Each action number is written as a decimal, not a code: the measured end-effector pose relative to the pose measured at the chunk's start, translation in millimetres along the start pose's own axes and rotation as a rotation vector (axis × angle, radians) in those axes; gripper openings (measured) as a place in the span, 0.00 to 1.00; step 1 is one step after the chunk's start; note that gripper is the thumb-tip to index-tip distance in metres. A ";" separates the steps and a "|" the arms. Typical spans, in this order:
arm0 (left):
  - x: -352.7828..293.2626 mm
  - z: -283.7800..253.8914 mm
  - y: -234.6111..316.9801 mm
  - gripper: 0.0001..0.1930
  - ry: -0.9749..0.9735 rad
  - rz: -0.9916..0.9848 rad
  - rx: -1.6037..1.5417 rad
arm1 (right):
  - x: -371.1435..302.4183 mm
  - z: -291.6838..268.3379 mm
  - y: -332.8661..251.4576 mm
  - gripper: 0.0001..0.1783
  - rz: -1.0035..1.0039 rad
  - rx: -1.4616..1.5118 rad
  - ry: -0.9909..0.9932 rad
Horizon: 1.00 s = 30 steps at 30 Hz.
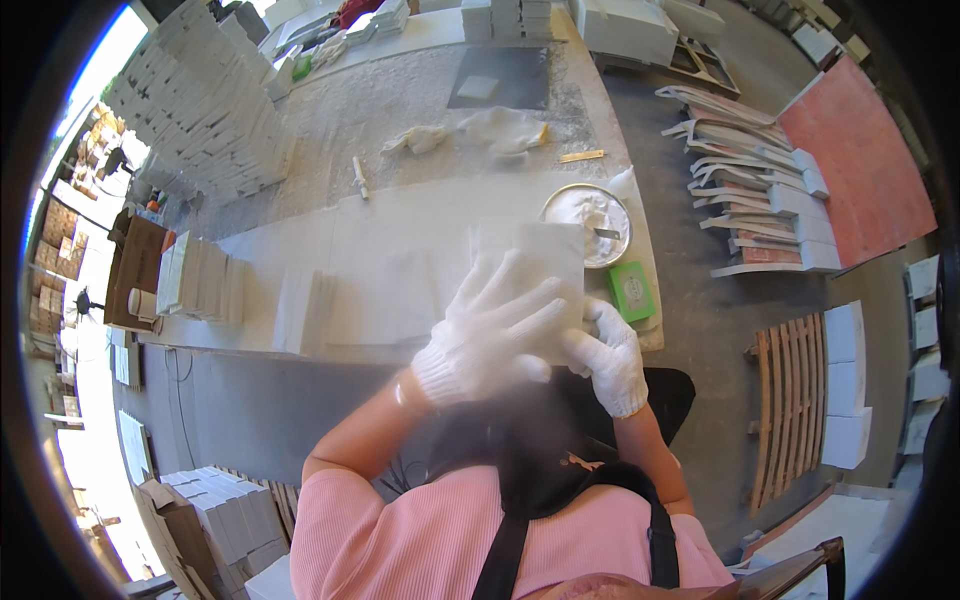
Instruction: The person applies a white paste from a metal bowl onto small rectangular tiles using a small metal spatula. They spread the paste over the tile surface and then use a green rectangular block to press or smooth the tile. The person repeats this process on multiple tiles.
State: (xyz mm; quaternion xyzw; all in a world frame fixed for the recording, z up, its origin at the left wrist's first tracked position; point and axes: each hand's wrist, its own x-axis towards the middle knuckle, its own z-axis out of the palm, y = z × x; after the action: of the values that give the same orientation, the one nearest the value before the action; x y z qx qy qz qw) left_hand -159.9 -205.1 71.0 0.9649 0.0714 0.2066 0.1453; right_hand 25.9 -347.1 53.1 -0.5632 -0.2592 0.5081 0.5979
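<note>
Both my hands wear white knit gloves. My left hand (492,330) lies with its fingers spread flat over the face of a pale white tile (555,248). The fingers of my right hand (610,358) are curled at the tile's lower right edge and grip it. Just beyond the right hand stands a round tub of white paste (583,212), with a metal scraper (607,234) stuck in it. A green box (631,292) sits beside the tub, near the table's right edge. The tile's lower part is hidden behind the gloves.
White tiles (205,280) stand in a row at the table's left. A tall stack of pale slabs (205,110) rises behind them. Crumpled gloves (500,128), a yellow strip (582,156) and a white stick (360,178) lie farther back. Wooden pallets (790,410) are on the floor at right.
</note>
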 end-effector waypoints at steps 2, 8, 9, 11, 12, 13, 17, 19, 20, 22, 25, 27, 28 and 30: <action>4.9 3.5 -11.0 0.34 -0.044 -0.066 0.083 | -3.9 2.8 4.9 0.26 0.068 -0.024 -0.018; 2.5 5.2 -71.3 0.33 0.149 -0.482 0.241 | -10.2 -1.0 8.9 0.24 0.066 -0.017 -0.054; -0.9 5.3 -76.8 0.33 0.170 -0.588 0.230 | -11.4 -1.6 8.0 0.23 0.061 -0.033 -0.059; -14.4 8.5 -72.9 0.31 0.301 -0.645 0.036 | -12.9 -1.9 5.9 0.23 0.063 -0.074 -0.061; -20.8 9.9 -68.1 0.30 0.365 -0.663 -0.096 | -13.4 -1.9 4.9 0.23 0.064 -0.095 -0.064; -25.8 11.1 -63.3 0.29 0.430 -0.685 -0.227 | -13.7 -1.6 4.6 0.23 0.060 -0.094 -0.060; -36.2 17.4 -41.4 0.30 0.596 -0.823 -0.748 | -14.3 -1.1 5.7 0.22 0.043 -0.133 -0.044; -38.8 17.2 -33.0 0.31 0.646 -0.849 -0.976 | -14.2 -1.0 6.9 0.22 0.023 -0.144 -0.037; -38.3 17.2 -31.6 0.30 0.630 -0.886 -0.979 | -14.1 -0.8 7.5 0.21 0.008 -0.139 -0.034; -36.5 16.2 -31.2 0.30 0.636 -0.867 -0.992 | -14.4 -0.6 8.4 0.21 -0.003 -0.125 -0.032; -35.6 16.5 -28.5 0.30 0.622 -0.869 -0.954 | -14.4 -0.5 10.3 0.20 0.011 -0.104 -0.029; -35.2 18.0 -24.0 0.29 0.674 -0.849 -0.977 | -14.3 -0.6 12.0 0.20 0.016 -0.080 -0.023; -36.9 18.0 -20.0 0.29 0.681 -0.874 -0.996 | -14.5 -0.6 12.9 0.20 0.010 -0.075 -0.020; -40.8 14.1 -15.1 0.28 0.686 -0.876 -1.001 | -14.8 -0.8 14.9 0.19 -0.007 -0.045 -0.012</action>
State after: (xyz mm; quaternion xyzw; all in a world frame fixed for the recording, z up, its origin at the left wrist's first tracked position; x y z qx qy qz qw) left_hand -192.0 -202.4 38.6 0.5481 0.3880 0.4271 0.6056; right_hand 16.7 -363.0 42.9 -0.5726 -0.2761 0.5035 0.5852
